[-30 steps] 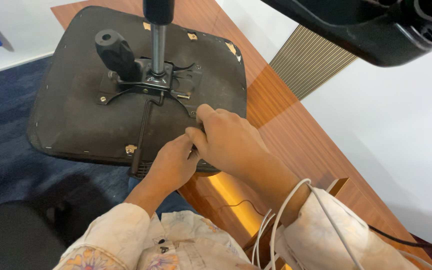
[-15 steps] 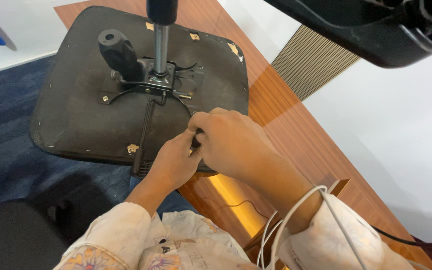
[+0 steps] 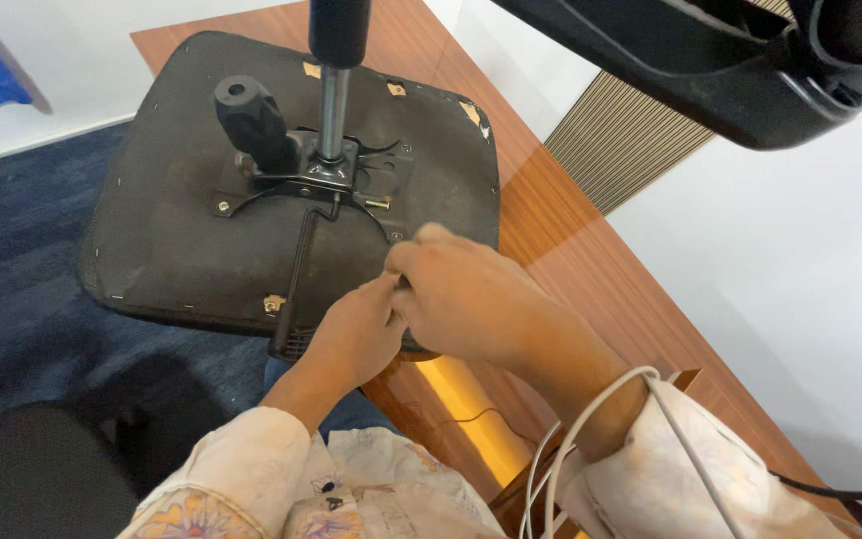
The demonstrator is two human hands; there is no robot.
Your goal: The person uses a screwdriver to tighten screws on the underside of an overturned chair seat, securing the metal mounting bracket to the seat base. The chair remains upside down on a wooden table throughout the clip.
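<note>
An upturned black chair seat point(image 3: 172, 250) lies on a wooden table point(image 3: 591, 289). A metal mechanism plate point(image 3: 321, 175), a steel gas column point(image 3: 334, 100) and a black knob point(image 3: 251, 120) stand on it. A thin black lever rod point(image 3: 296, 269) runs toward the near edge. My left hand point(image 3: 356, 334) and my right hand point(image 3: 471, 299) meet over the seat's near right part. Their fingertips pinch a small dark object point(image 3: 401, 284), mostly hidden, that I cannot identify.
A large black chair part point(image 3: 710, 60) hangs across the top right. White cables point(image 3: 571, 439) loop over my right sleeve. A ribbed panel point(image 3: 621, 150) and a white wall lie beyond the table's right edge. Blue carpet point(image 3: 12, 299) lies to the left.
My hands stay together at the seat's near right part. My right hand's fingers have curled further over the left fingertips, and the dark piece between them is more covered.
</note>
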